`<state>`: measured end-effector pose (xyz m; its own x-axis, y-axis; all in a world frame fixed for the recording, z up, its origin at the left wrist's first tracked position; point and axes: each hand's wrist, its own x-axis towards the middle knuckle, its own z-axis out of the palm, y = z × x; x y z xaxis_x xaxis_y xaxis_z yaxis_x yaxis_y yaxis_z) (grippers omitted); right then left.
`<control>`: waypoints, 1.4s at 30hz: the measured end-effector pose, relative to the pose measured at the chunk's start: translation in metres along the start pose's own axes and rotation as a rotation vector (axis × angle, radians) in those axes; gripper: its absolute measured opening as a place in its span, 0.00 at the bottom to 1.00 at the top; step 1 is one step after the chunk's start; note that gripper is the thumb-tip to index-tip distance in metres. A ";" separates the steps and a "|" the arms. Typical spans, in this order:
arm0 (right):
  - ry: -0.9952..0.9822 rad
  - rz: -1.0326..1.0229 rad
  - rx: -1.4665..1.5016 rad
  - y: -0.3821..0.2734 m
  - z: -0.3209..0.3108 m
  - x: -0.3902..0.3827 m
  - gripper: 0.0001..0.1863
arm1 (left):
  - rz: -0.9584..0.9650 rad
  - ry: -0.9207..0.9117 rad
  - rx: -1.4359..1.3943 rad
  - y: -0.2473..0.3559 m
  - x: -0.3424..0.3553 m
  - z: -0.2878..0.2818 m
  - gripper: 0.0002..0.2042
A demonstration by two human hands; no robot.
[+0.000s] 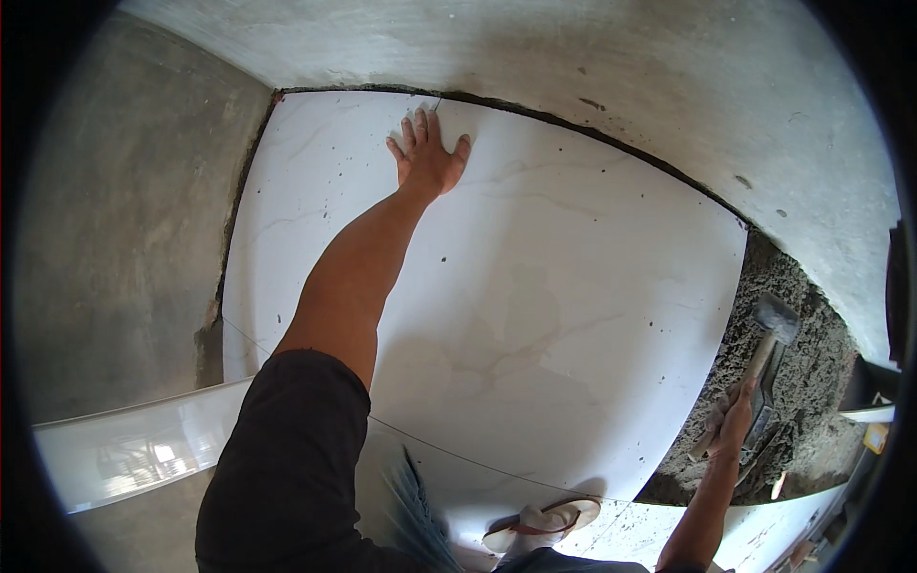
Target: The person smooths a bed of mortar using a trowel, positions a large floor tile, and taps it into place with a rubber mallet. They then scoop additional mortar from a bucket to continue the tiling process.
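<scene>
My left hand [428, 151] presses on a large white marble-patterned tile [573, 286] close to its back edge, fingers spread. My right hand [726, 420] grips the wooden handle of a mallet [776, 318] with a grey head, held over the wet grey mortar [793, 382] to the right of the tile. Another grey tool, perhaps a trowel, lies on the mortar partly hidden under the mallet. A thin line crosses the lower part of the tile, and dark specks are scattered on its surface.
Concrete walls [115, 210] meet at the tile's back left corner, with a dark gap along the edges. A glossy pale strip [143, 439] runs at lower left. My sandalled foot [540, 520] rests below. Dark and yellow items [874, 437] sit at the far right edge.
</scene>
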<state>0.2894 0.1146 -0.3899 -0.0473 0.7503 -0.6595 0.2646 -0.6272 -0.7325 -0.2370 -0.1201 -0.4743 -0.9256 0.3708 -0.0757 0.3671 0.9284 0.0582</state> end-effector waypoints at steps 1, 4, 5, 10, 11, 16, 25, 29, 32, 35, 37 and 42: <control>0.039 -0.066 0.022 -0.002 -0.001 0.000 0.23 | -0.006 0.006 0.001 0.000 0.002 -0.003 0.38; -0.004 0.057 0.022 0.004 -0.012 0.004 0.23 | -0.015 -0.007 -0.005 0.000 0.002 0.001 0.39; -0.072 0.139 -0.033 0.003 -0.016 0.002 0.23 | -0.030 -0.016 -0.010 -0.002 0.002 0.002 0.40; -0.097 0.122 -0.017 0.024 -0.006 -0.004 0.22 | -0.077 -0.016 -0.034 -0.003 0.013 0.004 0.41; -0.094 0.117 -0.015 0.024 -0.007 -0.004 0.22 | -0.095 -0.007 -0.041 -0.002 0.018 0.004 0.41; 0.180 -0.807 -0.893 0.052 0.021 -0.017 0.16 | -0.037 0.065 -0.027 0.015 0.046 0.004 0.40; -0.608 -0.915 -1.549 0.021 0.154 -0.017 0.16 | 0.627 0.177 0.051 -0.009 0.029 0.030 0.29; -0.113 -0.678 -1.287 -0.017 0.085 0.059 0.22 | 0.355 0.121 0.126 -0.010 0.004 0.018 0.30; 0.055 -0.431 -1.101 -0.041 0.028 0.076 0.23 | 0.131 0.104 0.141 0.010 -0.021 0.022 0.32; 0.146 -0.578 -0.877 -0.027 0.017 0.059 0.27 | 0.292 0.115 0.085 0.081 -0.093 0.032 0.33; 0.014 -0.672 -1.045 -0.032 0.044 0.048 0.27 | 0.570 0.154 0.048 0.146 -0.162 0.043 0.33; -0.192 -0.624 -1.388 -0.076 0.048 0.060 0.23 | 0.856 0.022 0.005 0.248 -0.290 0.053 0.33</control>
<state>0.2197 0.1973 -0.3816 -0.5798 0.7056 -0.4073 0.8131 0.5331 -0.2340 0.1277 0.0037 -0.4909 -0.3309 0.9436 0.0114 0.9408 0.3289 0.0818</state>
